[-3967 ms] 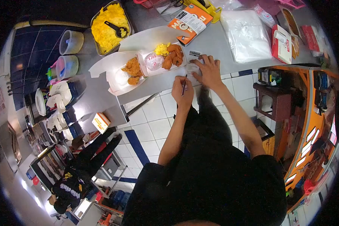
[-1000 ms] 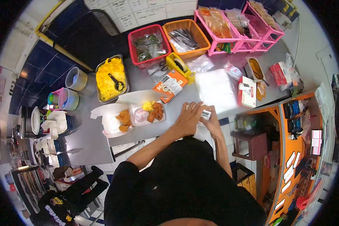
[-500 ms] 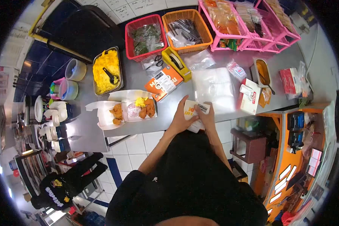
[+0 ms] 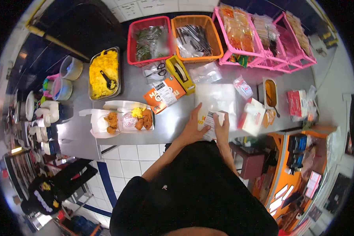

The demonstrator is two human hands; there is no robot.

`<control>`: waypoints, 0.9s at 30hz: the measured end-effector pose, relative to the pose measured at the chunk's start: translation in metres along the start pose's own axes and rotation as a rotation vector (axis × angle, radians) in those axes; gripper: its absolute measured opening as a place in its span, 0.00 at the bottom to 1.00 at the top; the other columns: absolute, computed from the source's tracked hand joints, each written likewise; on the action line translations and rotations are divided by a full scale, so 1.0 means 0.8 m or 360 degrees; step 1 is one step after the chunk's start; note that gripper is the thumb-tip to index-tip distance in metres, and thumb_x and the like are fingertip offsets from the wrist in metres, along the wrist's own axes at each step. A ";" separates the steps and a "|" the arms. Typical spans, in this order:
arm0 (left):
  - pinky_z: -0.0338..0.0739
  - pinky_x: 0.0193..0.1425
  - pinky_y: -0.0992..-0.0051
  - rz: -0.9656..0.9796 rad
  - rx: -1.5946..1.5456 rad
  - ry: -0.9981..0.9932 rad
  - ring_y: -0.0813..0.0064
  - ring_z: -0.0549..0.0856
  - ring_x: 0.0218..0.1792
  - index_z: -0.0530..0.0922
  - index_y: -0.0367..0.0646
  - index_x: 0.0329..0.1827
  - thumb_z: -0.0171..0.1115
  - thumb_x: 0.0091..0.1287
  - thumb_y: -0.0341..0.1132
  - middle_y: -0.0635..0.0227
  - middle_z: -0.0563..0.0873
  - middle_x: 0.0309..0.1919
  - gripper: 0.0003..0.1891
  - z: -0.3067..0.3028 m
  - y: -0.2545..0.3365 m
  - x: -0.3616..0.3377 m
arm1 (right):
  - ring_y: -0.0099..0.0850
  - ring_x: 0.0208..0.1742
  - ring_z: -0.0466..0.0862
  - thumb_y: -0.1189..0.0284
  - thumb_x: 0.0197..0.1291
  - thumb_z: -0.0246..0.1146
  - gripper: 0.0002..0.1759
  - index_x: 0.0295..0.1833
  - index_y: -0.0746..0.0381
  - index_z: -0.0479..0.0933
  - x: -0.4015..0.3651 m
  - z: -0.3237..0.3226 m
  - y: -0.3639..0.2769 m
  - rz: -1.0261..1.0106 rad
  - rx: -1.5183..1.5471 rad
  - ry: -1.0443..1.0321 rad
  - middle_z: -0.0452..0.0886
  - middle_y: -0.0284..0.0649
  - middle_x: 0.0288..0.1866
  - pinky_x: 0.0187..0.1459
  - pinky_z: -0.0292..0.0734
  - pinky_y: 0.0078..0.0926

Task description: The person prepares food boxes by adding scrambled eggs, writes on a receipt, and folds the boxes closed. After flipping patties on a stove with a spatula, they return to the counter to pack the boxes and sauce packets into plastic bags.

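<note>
At the counter's front edge, a small white carton point(image 4: 220, 117) with yellow lettering sits between my two hands. A printed white label point(image 4: 209, 119) shows on its upper face. My left hand point(image 4: 193, 128) grips the carton from the left side, thumb across the label. On the opposite side my right hand point(image 4: 222, 131) is closed around it, fingers near the label's edge. Just beyond lies a stack of clear plastic bags point(image 4: 215, 96). To the left stands an open meal box point(image 4: 102, 131) with fried chicken point(image 4: 146, 119), yellow shreds and a wrapped bundle.
Behind are a yellow tape dispenser point(image 4: 181, 74), an orange labelled box point(image 4: 163, 94), a red basket point(image 4: 129, 43) and an orange basket point(image 4: 220, 45). A tray of yellow food point(image 4: 100, 74) stands left; a sauce pan point(image 4: 270, 92) and white-red box point(image 4: 252, 117) stand right.
The view has shifted, so the counter items appear lower and further left. Both hands still hold the carton, which has turned so its printed label shows more fully.
</note>
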State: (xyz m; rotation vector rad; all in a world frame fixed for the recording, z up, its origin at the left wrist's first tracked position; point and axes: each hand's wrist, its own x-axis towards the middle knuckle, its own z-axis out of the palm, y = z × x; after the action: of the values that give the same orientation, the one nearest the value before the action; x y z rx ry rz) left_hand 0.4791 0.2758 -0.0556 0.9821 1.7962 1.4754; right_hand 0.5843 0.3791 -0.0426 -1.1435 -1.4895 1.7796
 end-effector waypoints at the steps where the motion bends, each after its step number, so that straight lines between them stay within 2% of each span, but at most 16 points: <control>1: 0.59 0.75 0.60 0.0020 0.0124 -0.0058 0.48 0.62 0.72 0.47 0.39 0.78 0.70 0.61 0.34 0.45 0.60 0.71 0.47 0.005 -0.001 0.004 | 0.22 0.44 0.75 0.68 0.69 0.64 0.13 0.51 0.63 0.71 0.005 -0.006 0.000 -0.0014 -0.0071 0.0007 0.78 0.35 0.42 0.47 0.73 0.22; 4: 0.63 0.73 0.60 0.0008 0.0273 -0.0087 0.47 0.68 0.68 0.55 0.41 0.76 0.69 0.63 0.37 0.45 0.66 0.68 0.41 0.018 0.011 0.021 | 0.23 0.44 0.75 0.67 0.69 0.63 0.14 0.52 0.62 0.71 0.023 -0.030 0.002 -0.0060 -0.0157 -0.0048 0.78 0.37 0.41 0.47 0.74 0.23; 6: 0.65 0.71 0.61 -0.0052 0.0038 0.0096 0.49 0.71 0.66 0.63 0.43 0.73 0.67 0.65 0.35 0.47 0.71 0.65 0.34 0.042 0.011 0.036 | 0.24 0.46 0.74 0.64 0.70 0.62 0.15 0.54 0.62 0.69 0.029 -0.045 -0.002 0.0082 -0.0126 -0.0003 0.77 0.39 0.45 0.46 0.74 0.24; 7: 0.66 0.70 0.62 0.0021 0.0001 0.0201 0.51 0.72 0.66 0.67 0.44 0.71 0.66 0.66 0.33 0.49 0.73 0.63 0.30 0.056 0.017 0.041 | 0.25 0.49 0.73 0.62 0.71 0.60 0.17 0.56 0.61 0.68 0.031 -0.048 0.001 0.0011 -0.0196 0.0071 0.75 0.41 0.49 0.48 0.73 0.25; 8: 0.66 0.70 0.62 0.0020 0.0011 0.0188 0.51 0.72 0.66 0.67 0.44 0.71 0.66 0.66 0.33 0.49 0.73 0.63 0.30 0.068 0.022 0.044 | 0.25 0.49 0.73 0.62 0.71 0.60 0.17 0.56 0.61 0.68 0.039 -0.061 0.007 0.0017 -0.0183 0.0081 0.75 0.41 0.49 0.48 0.73 0.25; 10: 0.66 0.70 0.62 0.0210 0.0298 0.0440 0.52 0.71 0.67 0.69 0.45 0.71 0.65 0.66 0.32 0.50 0.72 0.64 0.29 0.086 0.028 0.047 | 0.26 0.51 0.73 0.61 0.72 0.60 0.18 0.57 0.60 0.68 0.056 -0.081 0.016 0.0018 0.0010 -0.0226 0.74 0.42 0.51 0.52 0.72 0.25; 12: 0.66 0.70 0.62 0.0157 0.0319 0.0501 0.53 0.71 0.68 0.70 0.46 0.71 0.64 0.67 0.32 0.51 0.71 0.65 0.28 0.103 0.032 0.040 | 0.27 0.51 0.74 0.62 0.72 0.60 0.18 0.58 0.60 0.67 0.045 -0.093 -0.020 0.0176 0.0031 -0.0309 0.74 0.41 0.51 0.54 0.71 0.26; 14: 0.66 0.71 0.62 0.0093 0.0301 0.0473 0.53 0.71 0.68 0.70 0.47 0.71 0.64 0.67 0.32 0.52 0.71 0.65 0.27 0.112 0.038 0.037 | 0.26 0.52 0.74 0.63 0.71 0.60 0.18 0.59 0.60 0.67 0.050 -0.102 -0.021 -0.0033 -0.0056 -0.0355 0.75 0.41 0.51 0.53 0.72 0.26; 18: 0.66 0.71 0.63 0.0117 0.0324 0.0556 0.53 0.71 0.68 0.70 0.46 0.71 0.63 0.67 0.31 0.51 0.71 0.64 0.27 0.125 0.045 0.037 | 0.26 0.50 0.75 0.64 0.70 0.62 0.18 0.58 0.60 0.68 0.061 -0.115 -0.010 -0.0093 -0.0091 -0.0412 0.76 0.40 0.49 0.51 0.73 0.26; 19: 0.73 0.63 0.66 0.0257 0.0434 0.0643 0.60 0.77 0.60 0.72 0.44 0.69 0.63 0.67 0.30 0.54 0.75 0.61 0.25 0.129 0.044 0.040 | 0.26 0.49 0.76 0.64 0.69 0.63 0.17 0.57 0.61 0.69 0.066 -0.118 -0.004 -0.0158 -0.0160 -0.0385 0.76 0.40 0.48 0.50 0.73 0.27; 20: 0.73 0.63 0.66 0.0255 0.0451 0.0668 0.60 0.77 0.60 0.72 0.44 0.69 0.63 0.67 0.30 0.54 0.75 0.61 0.25 0.128 0.043 0.043 | 0.27 0.48 0.76 0.65 0.69 0.63 0.17 0.56 0.62 0.70 0.071 -0.119 0.000 -0.0226 -0.0222 -0.0363 0.77 0.40 0.46 0.49 0.74 0.27; 22: 0.77 0.50 0.73 -0.0160 -0.0023 0.0894 0.70 0.81 0.47 0.74 0.42 0.65 0.61 0.68 0.29 0.59 0.78 0.56 0.21 0.118 0.041 0.050 | 0.28 0.50 0.75 0.66 0.68 0.64 0.16 0.55 0.62 0.71 0.075 -0.128 -0.003 -0.0227 -0.0253 -0.0374 0.76 0.40 0.47 0.53 0.71 0.27; 23: 0.78 0.42 0.73 -0.0103 -0.0053 0.1144 0.72 0.81 0.43 0.76 0.42 0.62 0.60 0.71 0.34 0.62 0.81 0.53 0.17 0.097 -0.005 0.065 | 0.29 0.53 0.74 0.68 0.67 0.64 0.15 0.54 0.62 0.71 0.077 -0.132 -0.006 -0.0225 -0.0294 -0.0352 0.76 0.39 0.48 0.56 0.69 0.27; 24: 0.78 0.40 0.73 -0.0095 0.0378 0.1430 0.74 0.82 0.40 0.79 0.41 0.56 0.61 0.70 0.35 0.63 0.84 0.45 0.14 0.069 -0.013 0.083 | 0.29 0.53 0.74 0.68 0.67 0.64 0.15 0.54 0.62 0.71 0.081 -0.136 -0.001 -0.0234 -0.0281 -0.0364 0.76 0.39 0.48 0.56 0.69 0.27; 25: 0.78 0.38 0.72 -0.0128 0.0422 0.1716 0.74 0.82 0.33 0.83 0.37 0.47 0.62 0.69 0.35 0.64 0.86 0.34 0.11 0.047 -0.026 0.105 | 0.28 0.52 0.74 0.68 0.67 0.64 0.15 0.54 0.63 0.71 0.085 -0.143 0.009 -0.0270 -0.0330 -0.0378 0.76 0.38 0.47 0.55 0.69 0.26; 27: 0.78 0.34 0.69 -0.0341 0.0435 0.1570 0.74 0.82 0.28 0.85 0.37 0.38 0.65 0.68 0.41 0.66 0.84 0.26 0.13 0.000 -0.085 0.134 | 0.27 0.50 0.74 0.68 0.66 0.64 0.15 0.54 0.63 0.71 0.082 -0.151 0.013 -0.0300 -0.0360 -0.0413 0.75 0.38 0.46 0.54 0.69 0.26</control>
State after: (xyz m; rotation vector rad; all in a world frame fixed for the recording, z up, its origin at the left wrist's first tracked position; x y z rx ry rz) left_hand 0.4102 0.3588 -0.1224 0.0943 2.7259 1.7413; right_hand 0.6580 0.4919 -0.0730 -0.8627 -1.9246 1.7111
